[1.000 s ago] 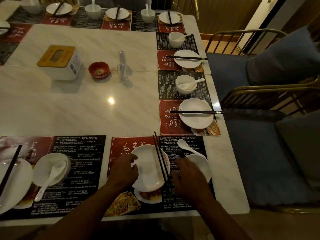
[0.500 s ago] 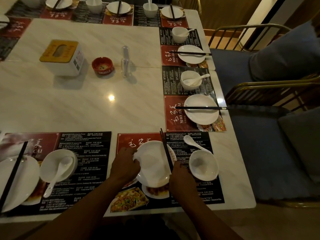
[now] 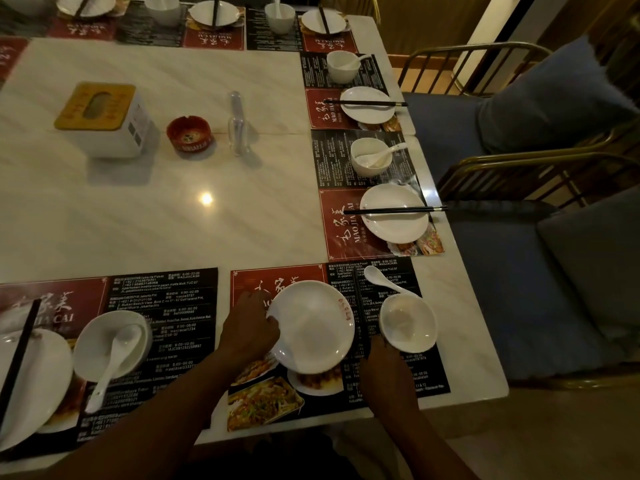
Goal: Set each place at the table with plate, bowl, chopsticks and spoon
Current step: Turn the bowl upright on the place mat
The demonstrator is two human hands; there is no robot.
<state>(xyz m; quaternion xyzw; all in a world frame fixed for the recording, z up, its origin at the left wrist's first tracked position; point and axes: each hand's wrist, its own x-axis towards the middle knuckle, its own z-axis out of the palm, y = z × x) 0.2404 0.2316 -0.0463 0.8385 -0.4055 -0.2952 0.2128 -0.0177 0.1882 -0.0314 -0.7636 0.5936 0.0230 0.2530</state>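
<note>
left end: left plate [image 3: 31, 382] with left chopsticks [image 3: 19, 355] across it, left bowl [image 3: 110, 344] just beside, left spoon [image 3: 114, 355] in it. near corner of the bench [image 3: 173, 220], on the mat [image 3: 429, 375] — left grip [image 3: 249, 327] curled on the plate [image 3: 311, 327] at its left rim, holding it. right grip [image 3: 388, 368] touches the near rim of the bowl [image 3: 408, 323], just right of the plate; fingers hidden — can't tell if it's pinching or just resting. spoon [image 3: 381, 280] lies on the mat behind the bowl, handle end at the bowl's far rim.
</note>
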